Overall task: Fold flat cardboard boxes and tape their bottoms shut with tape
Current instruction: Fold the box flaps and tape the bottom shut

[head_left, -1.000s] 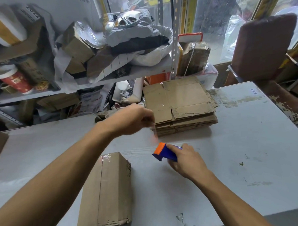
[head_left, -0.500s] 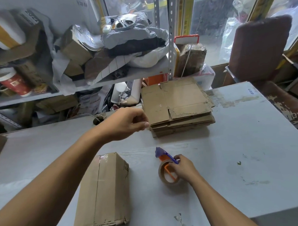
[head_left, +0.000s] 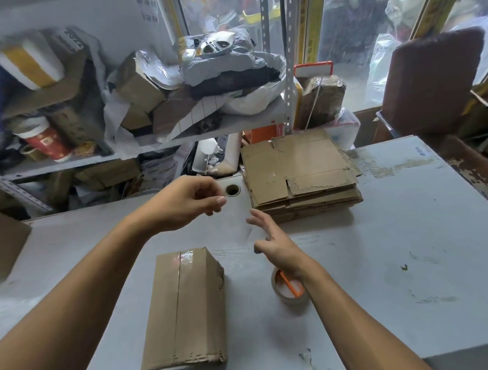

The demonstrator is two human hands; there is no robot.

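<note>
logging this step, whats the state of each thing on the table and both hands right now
folded box: assembled, lying on the table, seam taped shut
tape dispenser: set down on the table, nobody holding it
flat box stack: unfolded, piled at the table's far edge
left hand: above the table, fingertips pinched together; cannot tell if it holds anything
right hand: open, fingers spread, holding nothing, above the table between dispenser and stack

Packing stockroom, cluttered metal shelving [head_left: 288, 79], stacked flat cartons [head_left: 298, 171], worktable [head_left: 407, 233]

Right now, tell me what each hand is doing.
Left hand: fingers loosely curled, holding nothing visible.
Right hand: open, fingers spread, holding nothing; the tape dispenser sits on the table below its wrist.
</note>
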